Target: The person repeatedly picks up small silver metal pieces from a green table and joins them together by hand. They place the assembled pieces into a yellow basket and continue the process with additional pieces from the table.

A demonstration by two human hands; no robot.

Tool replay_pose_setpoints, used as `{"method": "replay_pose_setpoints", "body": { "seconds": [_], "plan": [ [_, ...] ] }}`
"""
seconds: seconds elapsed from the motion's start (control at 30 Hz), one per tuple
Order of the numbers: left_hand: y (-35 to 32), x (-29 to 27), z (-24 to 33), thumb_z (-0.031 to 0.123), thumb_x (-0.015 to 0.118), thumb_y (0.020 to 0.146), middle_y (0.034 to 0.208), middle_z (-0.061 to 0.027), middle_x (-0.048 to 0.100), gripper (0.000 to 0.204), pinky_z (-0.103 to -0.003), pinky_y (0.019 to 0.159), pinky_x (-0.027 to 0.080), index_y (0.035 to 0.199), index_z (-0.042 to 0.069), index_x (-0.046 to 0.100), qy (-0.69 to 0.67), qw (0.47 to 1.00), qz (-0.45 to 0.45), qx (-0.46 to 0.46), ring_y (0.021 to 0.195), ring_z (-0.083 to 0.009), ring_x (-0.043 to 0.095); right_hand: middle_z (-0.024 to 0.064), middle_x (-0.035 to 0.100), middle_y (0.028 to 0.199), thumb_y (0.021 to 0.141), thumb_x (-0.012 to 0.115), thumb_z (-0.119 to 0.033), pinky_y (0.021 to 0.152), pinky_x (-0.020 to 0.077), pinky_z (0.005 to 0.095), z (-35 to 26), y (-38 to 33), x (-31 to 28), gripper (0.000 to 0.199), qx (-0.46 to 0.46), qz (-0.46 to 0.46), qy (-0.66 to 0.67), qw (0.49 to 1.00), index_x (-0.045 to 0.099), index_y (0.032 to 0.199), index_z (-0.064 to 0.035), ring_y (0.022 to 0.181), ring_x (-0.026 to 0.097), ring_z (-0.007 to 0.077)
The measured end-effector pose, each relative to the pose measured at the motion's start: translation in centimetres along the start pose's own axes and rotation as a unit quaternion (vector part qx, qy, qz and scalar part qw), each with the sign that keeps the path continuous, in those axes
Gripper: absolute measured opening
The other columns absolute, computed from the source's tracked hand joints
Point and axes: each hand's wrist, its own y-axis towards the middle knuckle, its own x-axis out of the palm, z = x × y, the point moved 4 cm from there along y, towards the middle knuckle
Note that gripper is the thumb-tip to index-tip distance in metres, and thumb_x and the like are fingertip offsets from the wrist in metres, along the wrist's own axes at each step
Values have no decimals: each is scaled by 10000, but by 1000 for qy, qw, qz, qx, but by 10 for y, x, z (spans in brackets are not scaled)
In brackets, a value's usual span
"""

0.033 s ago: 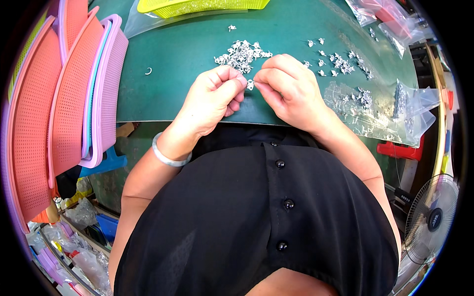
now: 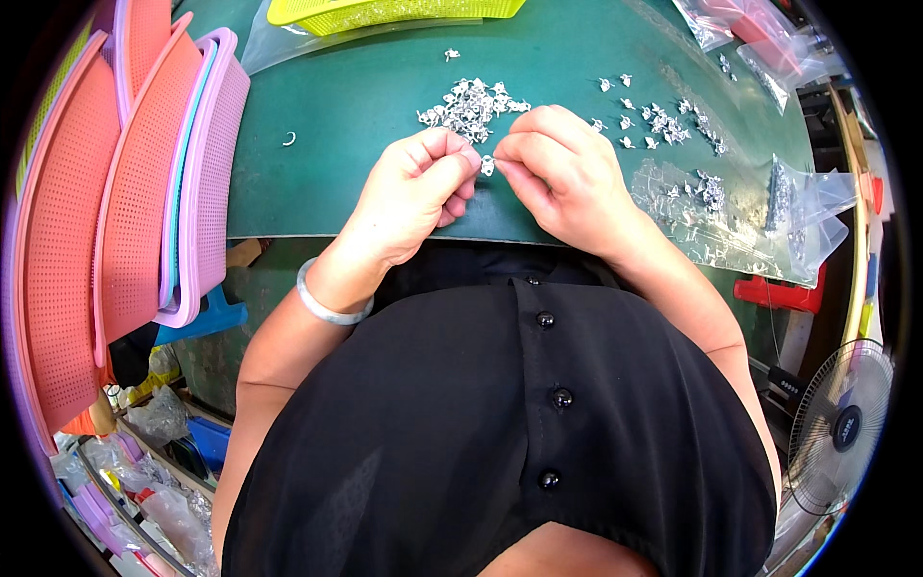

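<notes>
Between my fingertips is a small silvery-white metal piece [image 2: 487, 166] with a looped shape. My left hand [image 2: 420, 183] pinches it from the left, thumb against the curled fingers. From the other side, the thumb and forefinger of my right hand [image 2: 562, 168] are pinched together at its edge; whether they grip the piece itself or a tiny part on it is too small to tell. Just beyond my hands lies a heap of similar metal pieces [image 2: 471, 108]. Farther right, several small metal pieces [image 2: 665, 125] are scattered and bunched on the green tabletop [image 2: 346, 106].
A yellow-green basket [image 2: 394, 12] stands at the far edge. Pink and purple perforated baskets [image 2: 213, 173] are stacked on the left. A curved metal bit [image 2: 289, 138] lies nearby. Clear plastic bags [image 2: 812, 212] rest at the right, and a fan [image 2: 844, 428] stands lower right.
</notes>
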Motion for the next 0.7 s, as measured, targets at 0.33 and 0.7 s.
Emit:
{"method": "replay_pose_setpoints", "body": {
  "seconds": [0.33,0.7],
  "plan": [
    [1,1,-1,172,475,893,627,1,505,174,-158,398,289,761,70,524,-21,999,-41,-9,486,-37,427,39,538,699,827,568,-119,616,410,259,22,-13,17,126,289,-79,330,895,572,794,3,674,490,113],
    [1,-3,-1,191,497,887,646,-17,521,174,-183,413,322,788,58,552,-34,999,-6,25,494,-76,448,30,572,701,846,562,-154,628,420,255,18,-6,22,172,354,-95,371,853,601,798,7,674,490,85]
  ]
}}
